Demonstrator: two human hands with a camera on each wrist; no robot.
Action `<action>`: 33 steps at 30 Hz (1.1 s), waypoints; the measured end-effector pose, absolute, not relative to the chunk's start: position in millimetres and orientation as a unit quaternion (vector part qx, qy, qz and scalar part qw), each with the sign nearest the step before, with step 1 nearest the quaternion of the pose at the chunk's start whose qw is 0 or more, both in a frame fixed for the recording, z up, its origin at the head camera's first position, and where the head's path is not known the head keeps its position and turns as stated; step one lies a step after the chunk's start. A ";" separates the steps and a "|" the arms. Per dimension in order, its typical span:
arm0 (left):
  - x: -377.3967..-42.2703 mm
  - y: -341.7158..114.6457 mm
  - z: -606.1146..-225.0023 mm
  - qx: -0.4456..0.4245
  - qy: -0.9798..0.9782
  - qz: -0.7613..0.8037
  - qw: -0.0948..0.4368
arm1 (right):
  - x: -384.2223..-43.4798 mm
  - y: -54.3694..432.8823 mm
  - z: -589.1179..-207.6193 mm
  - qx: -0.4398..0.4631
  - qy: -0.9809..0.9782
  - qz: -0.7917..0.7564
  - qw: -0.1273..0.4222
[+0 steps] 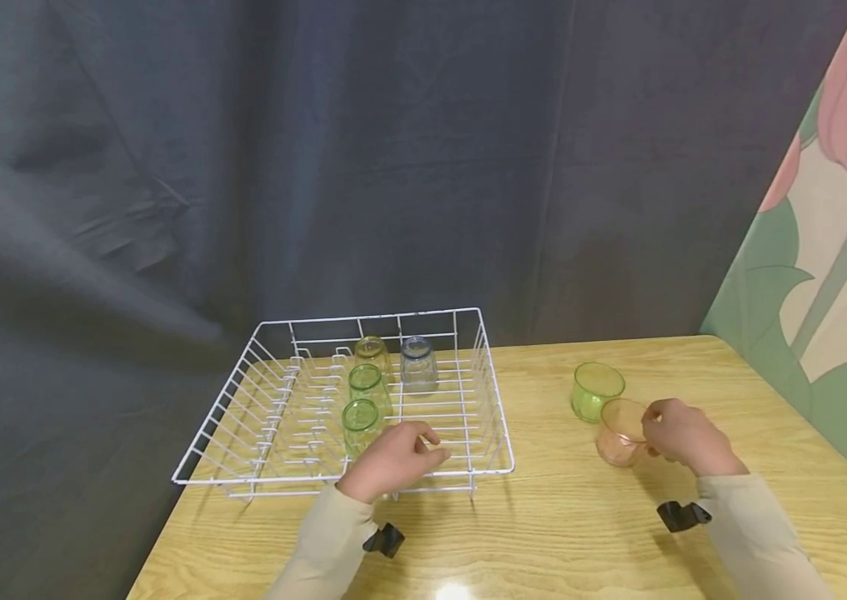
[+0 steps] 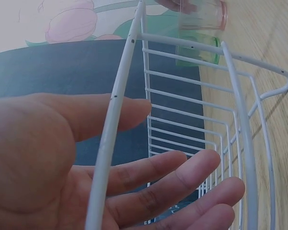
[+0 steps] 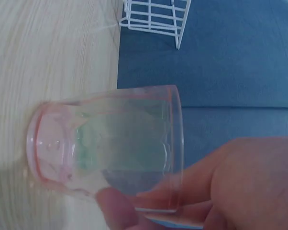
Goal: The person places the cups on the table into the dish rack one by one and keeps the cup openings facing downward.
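Note:
At the right of the table, my right hand point(image 1: 686, 435) pinches a clear pink glass point(image 1: 620, 446) by its side. In the right wrist view the thumb point(image 3: 117, 208) and fingers lie at the wall of this glass, which is upright. Just behind it stands a green glass point(image 1: 598, 392), mouth up. My left hand point(image 1: 397, 458) hovers over the front rim of a white wire dish rack point(image 1: 491, 471), fingers relaxed and holding nothing. Close to it in the rack is an upside-down green glass point(image 1: 360, 421).
Inside the rack, upside down, are another green glass point(image 1: 368, 387), a yellowish glass point(image 1: 372, 350) and a bluish glass point(image 1: 419, 367). Wire prongs fill the rack's left half. A dark curtain point(image 1: 408, 167) hangs behind the wooden table point(image 1: 543, 533); a floral panel point(image 1: 829, 292) borders the right.

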State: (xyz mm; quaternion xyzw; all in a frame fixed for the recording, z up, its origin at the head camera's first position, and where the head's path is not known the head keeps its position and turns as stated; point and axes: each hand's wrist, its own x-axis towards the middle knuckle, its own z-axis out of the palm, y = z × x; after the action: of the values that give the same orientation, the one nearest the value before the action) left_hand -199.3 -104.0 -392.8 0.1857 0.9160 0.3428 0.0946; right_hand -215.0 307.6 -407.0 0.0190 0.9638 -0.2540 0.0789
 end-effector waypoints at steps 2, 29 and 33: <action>-199.2 -103.9 -392.9 0.188 0.915 0.344 0.095 | -214.0 303.0 -406.5 0.013 0.962 -0.263 0.079; -200.3 -83.5 -380.3 0.221 0.865 0.441 0.092 | -188.0 221.6 -360.5 -0.081 0.943 -0.316 -0.068; -198.7 -76.3 -375.9 0.230 0.847 0.468 0.104 | -181.4 206.3 -353.0 -0.095 0.934 -0.329 -0.102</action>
State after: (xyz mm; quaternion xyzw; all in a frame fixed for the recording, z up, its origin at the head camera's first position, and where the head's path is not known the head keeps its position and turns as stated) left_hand -198.7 -76.3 -375.9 0.2299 0.8471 0.4678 0.1036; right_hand -181.4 206.3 -353.0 -0.0953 0.9337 -0.3295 -0.1025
